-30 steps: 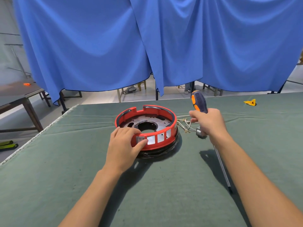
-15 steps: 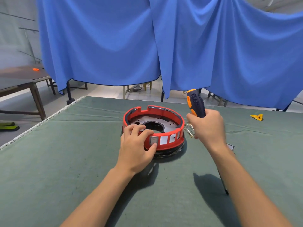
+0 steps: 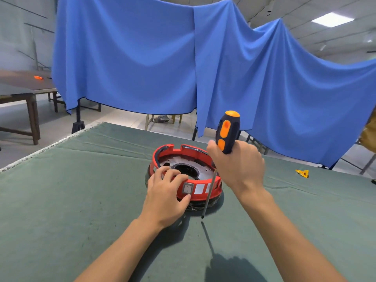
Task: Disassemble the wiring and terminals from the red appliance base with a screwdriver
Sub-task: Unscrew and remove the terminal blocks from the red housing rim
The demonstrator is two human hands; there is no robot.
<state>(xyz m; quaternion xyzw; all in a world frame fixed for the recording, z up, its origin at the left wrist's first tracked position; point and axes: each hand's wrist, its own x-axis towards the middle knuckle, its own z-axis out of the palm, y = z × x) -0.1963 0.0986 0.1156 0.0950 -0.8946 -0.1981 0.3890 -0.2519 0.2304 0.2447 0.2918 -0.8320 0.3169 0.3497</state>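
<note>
head view: red base [image 3: 200, 195] mid-table, toward far edge. left hand [image 3: 165, 197] grips near rim to steady it. right hand [image 3: 237, 166] fisted round screwdriver [image 3: 227, 132], shaft down, tip prob. just off cloth, readying for screws.

Blue curtain [image 3: 142, 58] hangs behind the green-covered table [image 3: 81, 200], a yellow piece [image 3: 302, 173] lies far right (shape unclear), wooden side table [image 3: 20, 92] left.

Base ring [image 3: 200, 195] under left hand [image 3: 165, 197]: glossy red plastic, dull grey metal plate [image 3: 200, 166] inside. Screwdriver [image 3: 227, 132] in right hand [image 3: 239, 164]: matt black/orange handle, bare steel shaft. Tabletop [image 3: 81, 190]: matt green cloth, slightly creased.
</note>
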